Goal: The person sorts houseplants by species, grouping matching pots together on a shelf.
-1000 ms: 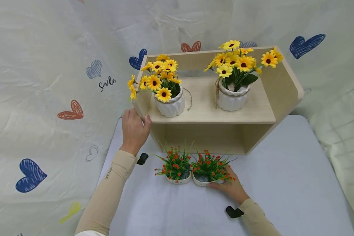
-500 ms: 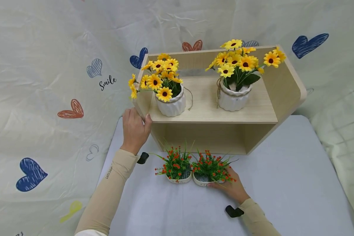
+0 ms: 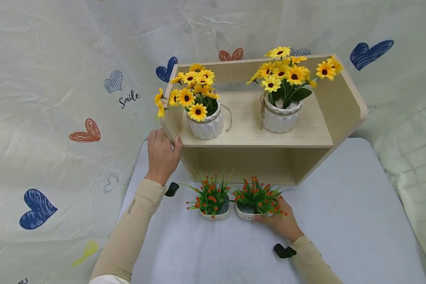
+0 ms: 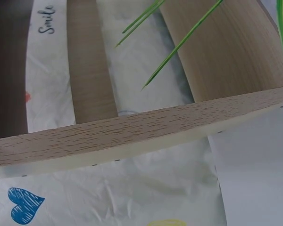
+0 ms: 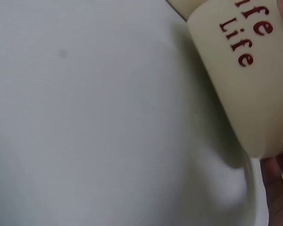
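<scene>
My left hand holds the left side panel of a two-tier wooden shelf, thumb at its front edge. The left wrist view shows that panel's edge but not the hand. With my right hand I grip the right end of an oval cream pot of green plants with small red flowers. Up close in the right wrist view, the cream pot shows dark red "Life" lettering, with fingers at its end. A matching red-flowered pot stands just to its left.
Two white pots with twine and yellow flowers, a left one and a right one, stand on the upper tier. The shelf's lower compartment faces the red-flowered pots. A white-covered table lies beneath; a heart-printed sheet hangs behind.
My right hand has shifted the right red-flowered pot slightly right and toward the shelf, opening a gap from its neighbour. The left hand stays at the panel.
</scene>
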`<state>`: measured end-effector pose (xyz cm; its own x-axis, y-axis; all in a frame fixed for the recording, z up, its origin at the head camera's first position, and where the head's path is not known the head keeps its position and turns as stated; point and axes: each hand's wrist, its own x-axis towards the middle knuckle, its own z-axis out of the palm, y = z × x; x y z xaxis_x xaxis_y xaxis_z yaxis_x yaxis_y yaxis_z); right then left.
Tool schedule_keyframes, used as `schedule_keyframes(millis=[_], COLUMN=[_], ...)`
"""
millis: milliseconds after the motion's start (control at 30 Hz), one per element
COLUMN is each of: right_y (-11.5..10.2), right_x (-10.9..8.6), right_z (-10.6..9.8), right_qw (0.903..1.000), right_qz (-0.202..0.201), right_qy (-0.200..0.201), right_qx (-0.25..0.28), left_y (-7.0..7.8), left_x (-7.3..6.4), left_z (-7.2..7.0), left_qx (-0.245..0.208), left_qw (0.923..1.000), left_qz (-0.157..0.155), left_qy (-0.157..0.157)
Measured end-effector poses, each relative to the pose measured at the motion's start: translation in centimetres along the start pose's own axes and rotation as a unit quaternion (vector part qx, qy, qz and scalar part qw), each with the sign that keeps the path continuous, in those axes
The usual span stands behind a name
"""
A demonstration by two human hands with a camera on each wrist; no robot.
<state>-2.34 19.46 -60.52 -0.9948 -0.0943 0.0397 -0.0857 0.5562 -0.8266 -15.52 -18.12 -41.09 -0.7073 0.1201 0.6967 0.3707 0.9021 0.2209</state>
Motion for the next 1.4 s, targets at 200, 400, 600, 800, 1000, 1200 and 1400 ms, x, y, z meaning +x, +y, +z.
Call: schedule_keyframes(millis=[200, 400, 600, 800, 1000, 1200, 1400], right_y=[-0.3, -0.5, -1.0, -1.5, -1.5, -1.0, -0.3], right_x=[0.7, 1.7, 3.1, 4.4, 5.6, 7.0, 8.4], right_z=[-0.9, -1.7, -2.5, -3.2, -3.8, -4.3, -4.2], right_qw=[0.9996, 0.9995, 0.9985, 0.9968, 0.9953, 0.9922, 0.9943], right_qz=[0.028, 0.025, 0.04, 0.052, 0.062, 0.068, 0.018], right_qy=[0.009, 0.018, 0.036, 0.052, 0.062, 0.095, 0.105], right_qx=[-0.001, -0.004, 0.007, 0.031, 0.042, 0.042, 0.012], left_y=[0.0, 0.2, 0.2, 0.1, 0.1, 0.1, -0.1], left_x=[0.1, 0.0, 0.1, 0.1, 0.1, 0.1, 0.0], left_z=[-0.1, -0.1, -0.1, 0.0, 0.1, 0.1, 0.2], left_qx=[-0.002, 0.001, 0.001, 0.0, 0.003, 0.001, -0.001], left_qw=[1.0, 0.9999, 0.9998, 0.9999, 1.0, 1.0, 1.0], left_qz=[-0.003, -0.009, -0.013, -0.011, -0.007, -0.005, -0.003], left_qy=[-0.002, -0.009, -0.012, -0.009, -0.006, -0.007, 0.0])
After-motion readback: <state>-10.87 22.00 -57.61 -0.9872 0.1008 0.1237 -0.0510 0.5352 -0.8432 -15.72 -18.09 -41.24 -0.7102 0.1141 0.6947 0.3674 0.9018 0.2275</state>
